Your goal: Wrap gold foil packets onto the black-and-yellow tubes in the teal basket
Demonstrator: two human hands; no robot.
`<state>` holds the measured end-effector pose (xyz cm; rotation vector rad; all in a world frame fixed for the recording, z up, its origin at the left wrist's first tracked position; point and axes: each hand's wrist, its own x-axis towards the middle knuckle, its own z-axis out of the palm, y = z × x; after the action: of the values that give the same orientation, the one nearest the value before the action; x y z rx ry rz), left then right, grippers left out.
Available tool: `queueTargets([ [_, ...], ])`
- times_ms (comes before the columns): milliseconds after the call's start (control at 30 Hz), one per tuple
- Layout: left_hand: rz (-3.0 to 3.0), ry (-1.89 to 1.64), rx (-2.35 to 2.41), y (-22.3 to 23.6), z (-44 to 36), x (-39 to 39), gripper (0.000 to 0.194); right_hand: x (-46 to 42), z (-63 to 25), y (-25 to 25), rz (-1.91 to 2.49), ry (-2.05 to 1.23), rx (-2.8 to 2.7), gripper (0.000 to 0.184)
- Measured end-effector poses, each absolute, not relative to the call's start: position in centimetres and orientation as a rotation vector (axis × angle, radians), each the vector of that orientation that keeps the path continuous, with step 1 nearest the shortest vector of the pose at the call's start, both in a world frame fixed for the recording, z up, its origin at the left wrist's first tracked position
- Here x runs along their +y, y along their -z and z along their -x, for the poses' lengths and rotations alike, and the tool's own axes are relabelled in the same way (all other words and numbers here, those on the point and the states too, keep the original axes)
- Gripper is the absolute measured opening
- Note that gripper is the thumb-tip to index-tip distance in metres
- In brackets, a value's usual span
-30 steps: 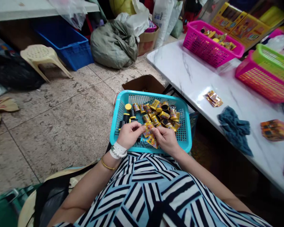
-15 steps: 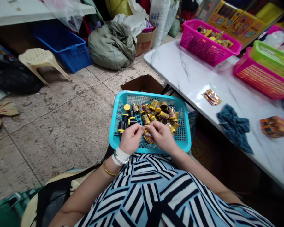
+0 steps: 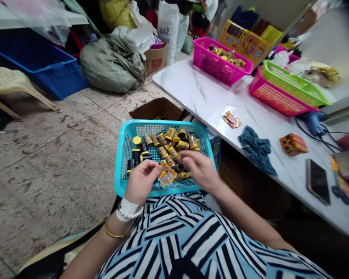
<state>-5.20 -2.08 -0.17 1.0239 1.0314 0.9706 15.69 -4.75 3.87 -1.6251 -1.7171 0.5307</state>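
My left hand [image 3: 142, 178] pinches the edge of a small yellow printed label [image 3: 166, 174], which hangs over the front of a turquoise plastic basket [image 3: 120, 157] on my lap. To the right of the label, and apart from it, my right hand [image 3: 200, 170] is smeared by motion, so I cannot tell whether its fingertips hold anything. Several small yellow-wrapped canisters [image 3: 163, 152] lie loose in the basket's middle and right. Along its left side are several black canisters [image 3: 136, 155] with yellow lids.
On the white marbled table [image 3: 203, 104] at right are a pile of labels [image 3: 232, 119], a dark teal cloth [image 3: 256, 149], an orange packet [image 3: 293, 144], a phone [image 3: 318, 181], and pink baskets [image 3: 215, 64]. A cardboard box [image 3: 157, 108] stands behind my basket; a blue crate [image 3: 43, 71] and stool [image 3: 14, 83] are left.
My hands were together at the label; now the right hand has drawn away to the right, and the left hand alone holds it. The camera view has turned to the right.
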Motion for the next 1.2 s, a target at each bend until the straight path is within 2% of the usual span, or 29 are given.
queueTargets([
  [100, -0.862, -1.047, 1.056, 0.0, 6.0, -1.3, 0.033, -5.4, -24.4, -4.8, 2.043, 0.419, -1.532, 0.048],
  [133, -0.825, -1.077, 1.061, -0.1, 6.2, -1.0, 0.035, -5.6, -27.4, -4.7, 2.194, 0.599, -1.44, 0.054],
  [167, -0.797, -1.107, 1.066, -0.3, 6.4, -0.8, 0.036, -5.7, -30.1, -4.5, 2.305, 0.678, -1.367, 0.053],
  [233, -0.77, -1.143, 1.074, -0.5, 6.6, -0.4, 0.038, -5.9, -33.4, -4.3, 2.437, 0.568, -1.467, 0.045],
  [367, -0.817, -1.128, 1.078, -0.5, 6.3, -0.5, 0.037, -5.8, -29.7, -5.0, 2.144, 0.58, -1.542, 0.041],
  [433, -0.883, -1.083, 1.062, -0.4, 6.1, -0.9, 0.035, -5.3, -24.1, -5.3, 1.849, 0.412, -1.536, 0.041],
  [533, -0.973, -1.029, 1.051, -0.1, 5.9, -1.3, 0.03, -4.1, -16.0, -5.1, 1.595, -0.46, -1.71, 0.028],
  [600, -1.023, -1.016, 1.062, 0.0, 5.9, -1.4, 0.028, -3.5, -12.6, -4.5, 1.532, -0.883, -1.645, 0.025],
  [733, -1.067, -1.007, 1.048, 0.3, 5.7, -1.4, 0.027, -3.0, -10.6, -3.2, 1.448, -1.318, -1.522, 0.022],
  [833, -1.039, -1.039, 1.05, 0.3, 5.6, -1.5, 0.028, -2.7, -10.7, -2.6, 1.439, -1.43, -1.443, 0.026],
  [1000, -1.045, -1.169, 1.162, -0.8, 6.1, -2.3, 0.032, -2.6, -10.6, -2.1, 1.516, -1.326, -1.237, 0.031],
  [1200, -1.196, -1.132, 1.213, -2.0, 5.7, -4.2, 0.042, -3.0, -10.9, -1.9, 1.486, -1.264, -1.093, 0.036],
])
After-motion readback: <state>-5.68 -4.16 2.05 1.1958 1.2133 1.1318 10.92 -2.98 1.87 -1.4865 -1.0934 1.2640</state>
